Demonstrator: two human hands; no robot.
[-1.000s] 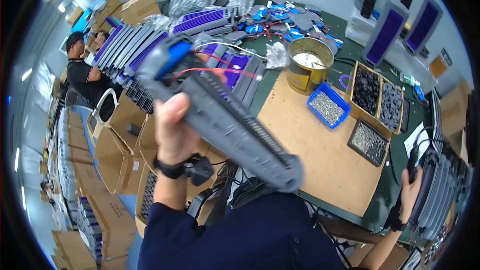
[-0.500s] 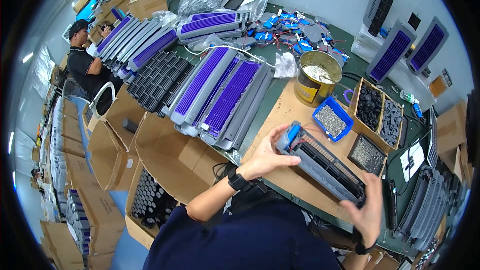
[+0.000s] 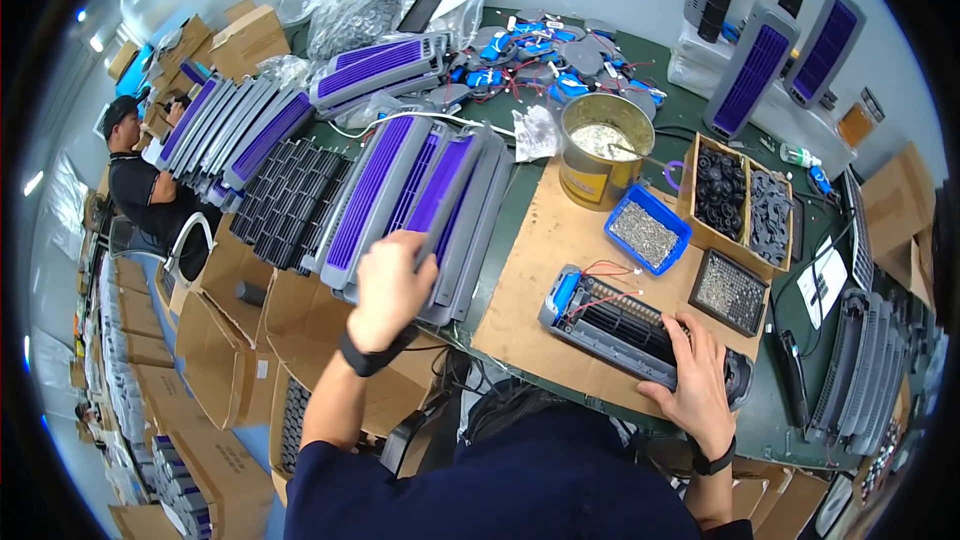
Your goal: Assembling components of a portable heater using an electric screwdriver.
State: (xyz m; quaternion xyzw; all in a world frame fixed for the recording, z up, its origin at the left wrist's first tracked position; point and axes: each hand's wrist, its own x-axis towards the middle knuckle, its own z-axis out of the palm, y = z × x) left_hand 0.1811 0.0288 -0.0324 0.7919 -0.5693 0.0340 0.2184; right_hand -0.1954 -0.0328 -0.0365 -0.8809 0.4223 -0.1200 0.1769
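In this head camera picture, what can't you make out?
All in the head view:
Whether the left grip touches the long gray-and-purple slatted plastic panels: its own back hides any contact.
Part of the long dark-gray plastic casing: covered by the right grip.
The count of small silvery metal pieces in the blue rectangular plastic tray: too small.
White contents' depth in the yellow round metal can: its wall hides it.

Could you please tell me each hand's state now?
Left hand: curled at the purple grille panels; grip unclear.
Right hand: holding the gray plastic housing.
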